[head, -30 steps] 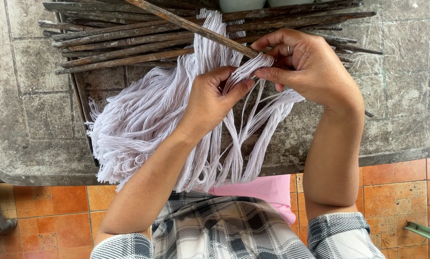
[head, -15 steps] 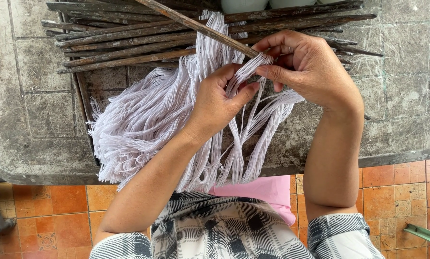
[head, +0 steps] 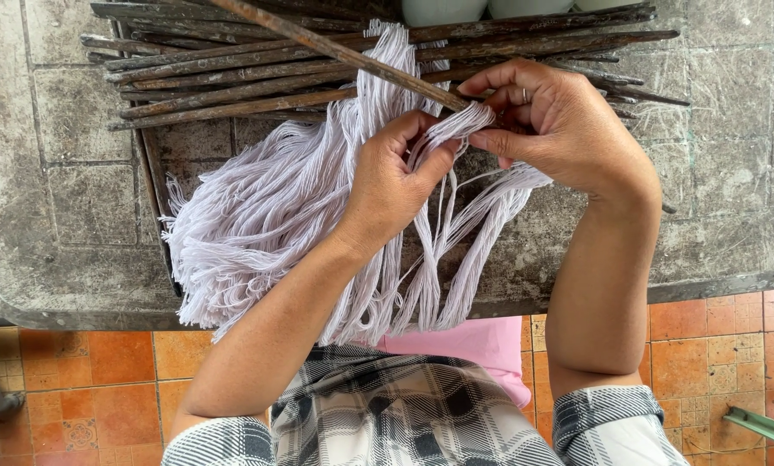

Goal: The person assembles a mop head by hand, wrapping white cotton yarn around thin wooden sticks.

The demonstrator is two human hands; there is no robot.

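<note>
On the grey desk (head: 732, 198), pale threads (head: 257, 224) are fanning out unsorted at left; the left hand (head: 395, 185) is pinching one small bunch, the right hand (head: 559, 129) gripping it beside the dark sticks (head: 231, 86).

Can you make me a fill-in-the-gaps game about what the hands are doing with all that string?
1. Both hands pinch a bunch of pale ____ strings.
2. The left hand and right hand meet just below a long dark wooden ____ that crosses the pile at a slant.
3. The strings hang over the edge of a grey ____ table.
4. The floor tiles below are ____.

Missing words: white; stick; stone; orange
</note>
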